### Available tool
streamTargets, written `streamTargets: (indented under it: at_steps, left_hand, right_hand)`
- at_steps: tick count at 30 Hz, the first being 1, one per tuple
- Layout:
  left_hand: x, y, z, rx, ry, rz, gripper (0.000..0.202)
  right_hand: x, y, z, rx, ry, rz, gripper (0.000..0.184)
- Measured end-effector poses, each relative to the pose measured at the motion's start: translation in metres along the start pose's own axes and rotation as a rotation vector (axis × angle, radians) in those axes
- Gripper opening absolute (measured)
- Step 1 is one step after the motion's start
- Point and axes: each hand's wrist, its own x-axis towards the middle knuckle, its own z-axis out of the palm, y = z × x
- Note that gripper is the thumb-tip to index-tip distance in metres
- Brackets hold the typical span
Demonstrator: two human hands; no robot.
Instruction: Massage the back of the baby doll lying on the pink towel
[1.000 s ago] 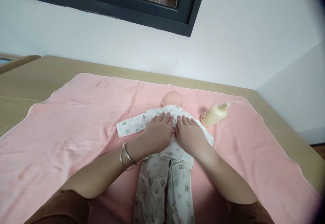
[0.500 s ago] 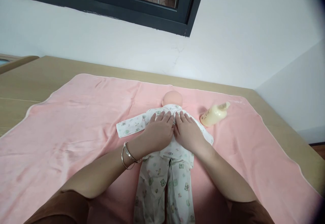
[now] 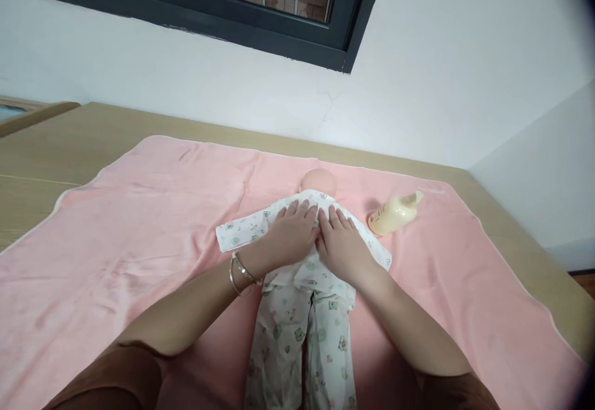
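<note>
A baby doll in a white patterned top and matching trousers lies stretched out, its head toward the wall; no face shows. My left hand rests flat on the upper left of the doll's top, fingers extended. Beside it, my right hand lies flat on the upper right, fingers stretched forward. The two hands nearly meet over the middle of the doll's upper body. Silver bangles circle my left wrist. Under the doll is a pink blanket.
To the right of the doll, a pale yellow pump bottle is on the blanket. The wooden table reaches back to a white wall. A dark-framed window is set above it.
The camera view has shifted slightly. Both hands stay flat on the doll's top, with only a small shift in the fingers.
</note>
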Motion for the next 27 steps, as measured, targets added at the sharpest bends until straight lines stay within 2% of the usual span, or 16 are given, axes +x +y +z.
streamTargets:
  at_steps: [3,5,10,14,18,22,24,27]
  left_hand:
    - [-0.009,0.010,-0.013,-0.003,-0.055,0.062,0.052]
    - [-0.004,0.007,-0.015,-0.032,-0.053,0.041,0.050]
    - [0.018,-0.013,0.005,-0.094,0.039,-0.084,0.051]
    - [0.023,-0.018,0.020,-0.076,0.110,-0.116,0.053]
    - [0.025,-0.018,0.016,-0.136,0.164,-0.052,0.042]
    - [0.030,-0.022,0.007,-0.306,0.188,-0.020,0.050]
    - [0.031,-0.022,0.006,-0.345,0.209,-0.034,0.051]
    - [0.031,-0.021,0.008,-0.366,0.241,-0.039,0.049]
  right_hand:
    - [-0.001,0.003,-0.003,0.045,-0.032,-0.061,0.066]
    - [0.006,0.011,-0.002,0.099,-0.027,-0.070,0.065]
    - [0.032,0.025,0.014,0.188,0.117,0.028,0.061]
    - [0.037,0.026,0.023,0.250,0.194,0.033,0.057]
    - [0.030,0.017,0.021,0.250,0.281,-0.026,0.058]
    - [0.026,0.010,0.020,0.227,0.197,-0.161,0.061]
    - [0.026,0.011,0.020,0.243,0.211,-0.150,0.061]
    - [0.028,0.014,0.020,0.264,0.316,-0.092,0.065]
